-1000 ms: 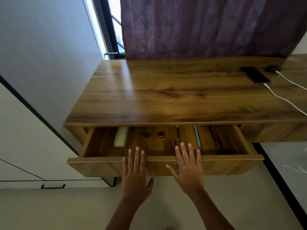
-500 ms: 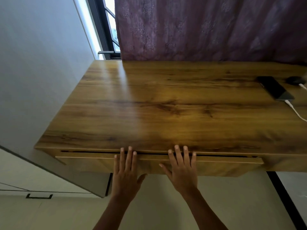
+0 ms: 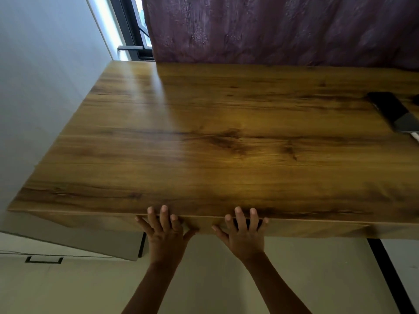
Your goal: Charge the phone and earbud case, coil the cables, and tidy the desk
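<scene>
**Head view.** At 6 o'clock the left hand point(image 3: 166, 234) and the right hand point(image 3: 243, 234) lie side by side, fingers straight and spread, grasping nothing. Their fingertips reach the front lip of the desk point(image 3: 204, 143), and the palms press flat on the drawer front point(image 3: 317, 228) beneath it. The panel looks flush, or nearly so, with the edge above; blur hides any remaining gap.

The step is judged to be seating the drawer as part of tidying. Done well, both palms push evenly and straight toward 12 o'clock so the panel does not skew. The fingertips keep out of the seam under the top, and the pressure eases once the panel stops.

At 3 o'clock the phone point(image 3: 395, 114) lies dark on the desk at the frame's margin. A white cable point(image 3: 415, 135) is at its near end, seemingly plugged in. The earbud case cannot be made out. At 12 o'clock a purple curtain point(image 3: 272, 30) hangs behind the desk, and at 11 o'clock is a window point(image 3: 138, 30).
</scene>
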Motion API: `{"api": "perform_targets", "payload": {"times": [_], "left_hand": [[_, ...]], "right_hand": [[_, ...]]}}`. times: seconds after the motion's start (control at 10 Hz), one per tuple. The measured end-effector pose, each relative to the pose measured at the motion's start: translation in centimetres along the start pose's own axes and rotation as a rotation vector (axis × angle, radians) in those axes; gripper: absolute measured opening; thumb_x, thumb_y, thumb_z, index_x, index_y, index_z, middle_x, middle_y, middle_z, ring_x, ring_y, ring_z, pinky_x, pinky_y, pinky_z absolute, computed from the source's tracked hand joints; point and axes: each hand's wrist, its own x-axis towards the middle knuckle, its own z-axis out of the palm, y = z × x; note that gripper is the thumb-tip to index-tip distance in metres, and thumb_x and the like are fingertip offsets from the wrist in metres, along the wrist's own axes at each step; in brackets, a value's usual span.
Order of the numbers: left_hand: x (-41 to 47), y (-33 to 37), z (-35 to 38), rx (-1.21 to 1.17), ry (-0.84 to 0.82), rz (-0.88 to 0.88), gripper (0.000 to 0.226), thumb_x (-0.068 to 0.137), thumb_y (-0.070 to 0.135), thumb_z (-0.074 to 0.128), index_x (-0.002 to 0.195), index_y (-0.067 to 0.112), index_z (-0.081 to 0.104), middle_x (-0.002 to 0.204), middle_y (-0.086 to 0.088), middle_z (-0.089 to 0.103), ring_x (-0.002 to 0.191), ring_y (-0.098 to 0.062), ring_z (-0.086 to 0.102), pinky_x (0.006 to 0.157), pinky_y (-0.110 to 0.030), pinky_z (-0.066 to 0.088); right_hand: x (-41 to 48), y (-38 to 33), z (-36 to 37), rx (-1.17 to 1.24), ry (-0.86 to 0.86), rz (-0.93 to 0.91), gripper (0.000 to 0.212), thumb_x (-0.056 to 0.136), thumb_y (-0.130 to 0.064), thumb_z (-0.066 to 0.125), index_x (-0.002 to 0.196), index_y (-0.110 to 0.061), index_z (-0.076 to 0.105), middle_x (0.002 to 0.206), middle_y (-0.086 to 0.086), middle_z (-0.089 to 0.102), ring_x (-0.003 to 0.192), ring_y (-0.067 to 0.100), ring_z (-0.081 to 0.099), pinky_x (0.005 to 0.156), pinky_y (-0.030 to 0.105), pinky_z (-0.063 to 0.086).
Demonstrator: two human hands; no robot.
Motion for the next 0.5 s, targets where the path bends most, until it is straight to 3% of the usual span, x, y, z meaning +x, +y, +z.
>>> {"api": "perform_targets", "payload": {"times": [0.1,0.2,0.3,0.4,0.5], "left_hand": [[0.1,0.0,-0.3,0.034,-0.021,0.032,0.116,0.069,0.068,0.045,0.142,0.005,-0.019,0.136,-0.024,0.009,0.135,-0.049,0.006,0.108,-0.066,0.000],[0.4,0.7,-1.5,0.060,-0.113,0.017,0.124,0.063,0.066,0.063,0.142,0.001,-0.007,0.139,-0.026,0.013,0.140,-0.045,-0.011,0.107,-0.068,0.000],[0.2,1.4,-3.6,0.086,-0.214,0.006,0.129,0.053,0.061,0.076,0.140,-0.003,0.006,0.141,-0.029,0.018,0.139,-0.044,-0.014,0.106,-0.068,0.000],[0.1,2.3,-7.3,0.072,-0.256,-0.067,0.126,0.063,0.059,0.070,0.144,0.000,-0.005,0.152,-0.024,0.010,0.142,-0.040,-0.009,0.109,-0.064,0.003],[0.1,3.3,-9.9,-0.022,-0.201,-0.065,0.118,0.070,0.054,0.067,0.144,0.003,-0.008,0.155,-0.019,-0.001,0.143,-0.034,-0.008,0.113,-0.057,0.006]], "right_hand": [[-0.1,-0.1,-0.2,-0.004,-0.017,0.000,0.090,0.086,-0.066,0.030,0.147,-0.012,-0.008,0.156,0.012,-0.002,0.143,0.035,-0.002,0.115,0.053,-0.002],[0.1,-0.2,-0.7,0.005,-0.086,0.015,0.078,0.089,-0.062,0.028,0.145,-0.012,0.005,0.142,0.010,0.013,0.135,0.035,0.014,0.111,0.052,0.008],[0.1,-0.3,-2.0,0.029,-0.144,0.017,0.069,0.089,-0.059,0.032,0.138,-0.014,0.017,0.140,0.011,0.018,0.128,0.035,0.021,0.109,0.053,0.013],[0.7,-0.6,-4.5,0.123,-0.225,0.100,0.070,0.089,-0.055,0.041,0.141,-0.012,0.025,0.142,0.014,0.030,0.132,0.037,0.028,0.113,0.054,0.005],[1.7,-0.7,-7.0,0.232,-0.249,0.148,0.072,0.092,-0.052,0.038,0.144,-0.008,0.019,0.146,0.015,0.027,0.139,0.033,0.021,0.115,0.053,0.004]]}}
